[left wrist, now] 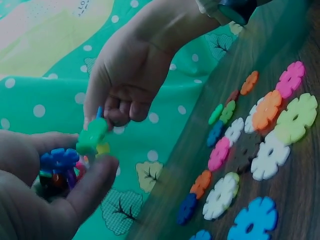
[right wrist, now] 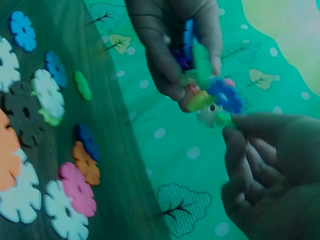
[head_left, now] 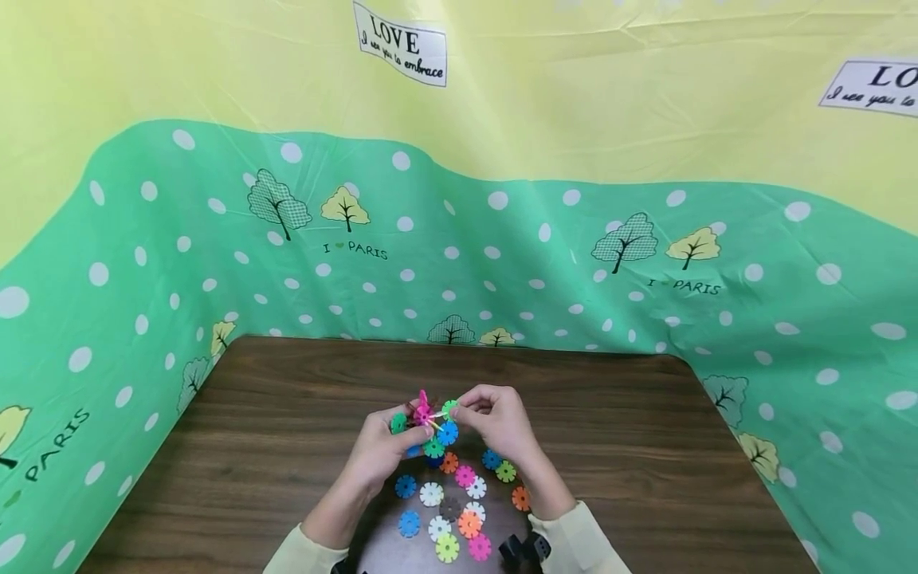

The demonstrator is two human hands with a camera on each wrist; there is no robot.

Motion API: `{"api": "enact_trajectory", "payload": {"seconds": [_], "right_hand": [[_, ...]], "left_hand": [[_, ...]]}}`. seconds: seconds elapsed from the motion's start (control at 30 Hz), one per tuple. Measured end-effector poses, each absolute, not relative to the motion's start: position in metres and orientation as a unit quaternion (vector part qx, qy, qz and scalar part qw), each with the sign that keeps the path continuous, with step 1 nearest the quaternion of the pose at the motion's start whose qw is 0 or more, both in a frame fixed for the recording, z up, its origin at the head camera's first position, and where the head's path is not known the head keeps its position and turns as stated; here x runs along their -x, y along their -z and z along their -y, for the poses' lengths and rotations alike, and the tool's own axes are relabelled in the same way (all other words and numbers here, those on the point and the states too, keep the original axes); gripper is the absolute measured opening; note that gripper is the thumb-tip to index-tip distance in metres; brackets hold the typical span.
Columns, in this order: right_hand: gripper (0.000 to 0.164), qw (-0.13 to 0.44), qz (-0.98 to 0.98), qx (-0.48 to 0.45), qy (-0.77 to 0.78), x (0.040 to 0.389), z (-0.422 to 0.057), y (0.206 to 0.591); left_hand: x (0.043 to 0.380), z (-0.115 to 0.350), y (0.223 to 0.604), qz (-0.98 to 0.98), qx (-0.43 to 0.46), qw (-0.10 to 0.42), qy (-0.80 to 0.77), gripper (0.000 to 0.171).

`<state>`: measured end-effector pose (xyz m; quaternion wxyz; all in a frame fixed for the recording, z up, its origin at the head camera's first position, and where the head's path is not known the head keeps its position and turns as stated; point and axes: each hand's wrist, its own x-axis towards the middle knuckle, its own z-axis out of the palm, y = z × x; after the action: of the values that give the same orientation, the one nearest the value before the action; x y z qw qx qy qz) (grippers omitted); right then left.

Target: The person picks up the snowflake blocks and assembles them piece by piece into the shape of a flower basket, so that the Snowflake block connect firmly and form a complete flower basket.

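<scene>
Dk wood tbl [head_left: 610, 438]: L grip [head_left: 380, 448] curled round joined multicol. discs [head_left: 423, 412]; R grip [head_left: 502, 418] nr-closed, pinching green disc [head_left: 449, 408].

Both hands [right wrist: 280, 170] grip flower-disc cluster [right wrist: 225, 94]; loose discs [right wrist: 77, 189] on dark table [right wrist: 117, 165].

I am facing a brown table [head_left: 631, 434] where two blue discs [head_left: 409, 524] are lying at left, an orange disc [head_left: 520, 499] at right, a dark disc [head_left: 450, 510] among white discs [head_left: 431, 494], and a lime disc [head_left: 448, 548] and a pink disc [head_left: 480, 547] nearest me.
</scene>
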<state>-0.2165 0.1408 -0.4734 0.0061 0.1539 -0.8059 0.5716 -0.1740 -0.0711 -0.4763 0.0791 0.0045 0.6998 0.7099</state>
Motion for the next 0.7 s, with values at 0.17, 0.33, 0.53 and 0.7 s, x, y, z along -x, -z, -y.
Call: {"api": "enact_trajectory", "payload": {"seconds": [0.17, 0.33, 0.53, 0.7], "right_hand": [[0.004, 0.007, 0.786, -0.139, -0.603, 0.215, -0.137, 0.475], [0.019, -0.006, 0.756, -0.099, -0.647, 0.213, -0.133, 0.477], [0.023, -0.019, 0.745, -0.091, -0.661, 0.210, -0.128, 0.477], [0.028, -0.041, 0.748, -0.122, -0.652, 0.206, -0.124, 0.472]], "left_hand": [[0.176, 0.070, 0.478, -0.699, 0.008, 0.053, -0.713, 0.032], [0.179, 0.069, 0.479, -0.646, 0.044, 0.047, -0.761, 0.058], [0.180, 0.070, 0.481, -0.627, 0.042, 0.035, -0.777, 0.061], [0.178, 0.066, 0.481, -0.595, 0.028, 0.040, -0.802, 0.061]]}}
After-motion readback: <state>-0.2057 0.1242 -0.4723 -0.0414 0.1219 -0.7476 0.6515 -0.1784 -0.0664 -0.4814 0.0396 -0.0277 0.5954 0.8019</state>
